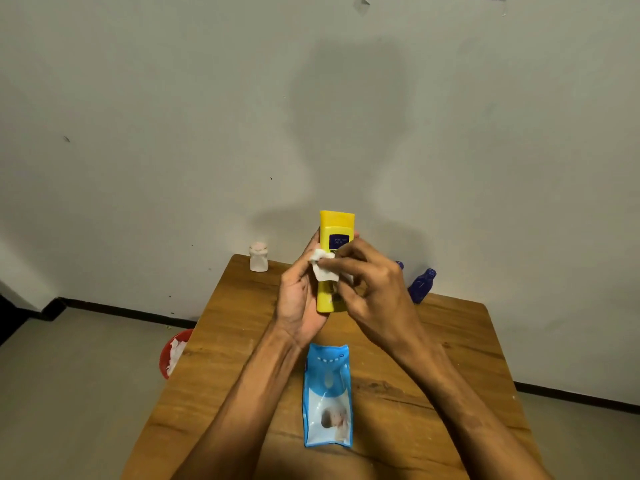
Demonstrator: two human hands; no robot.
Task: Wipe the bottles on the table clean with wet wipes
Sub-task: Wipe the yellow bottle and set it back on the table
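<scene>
"One pack of wet wipes (327, 396), is it, lying flat near the front edge of the table (450, 341)?"

"One, yes. It's light blue with a baby's picture on it, and I can't make out any words from here."

"And the hands?"

"Two, both busy just beyond the pack. The left hand (301, 299) is curled round a yellow bottle (334, 230) and holds it upright, off the wood, over the middle of the table. The right hand (370, 289) pinches one white wipe (323, 271) and presses it against the bottle's front."

"Anything written on that bottle?"

"It has a dark blue label with pale lettering, too small to read."

"How many bottles in all?"

"Four, as far as I can see. Apart from the yellow one, a small white bottle (258, 259) with a pinkish top stands at the far left corner. A dark blue bottle (421, 285) stands at the far edge towards the right. Just beside it is a second blue bottle (399, 265), mostly hidden behind the right hand."

"Any containers?"

"One red bin (165, 351) on the floor, tucked against the table's left edge. It holds crumpled white wipes (175, 355), though I can't tell how many."
</scene>
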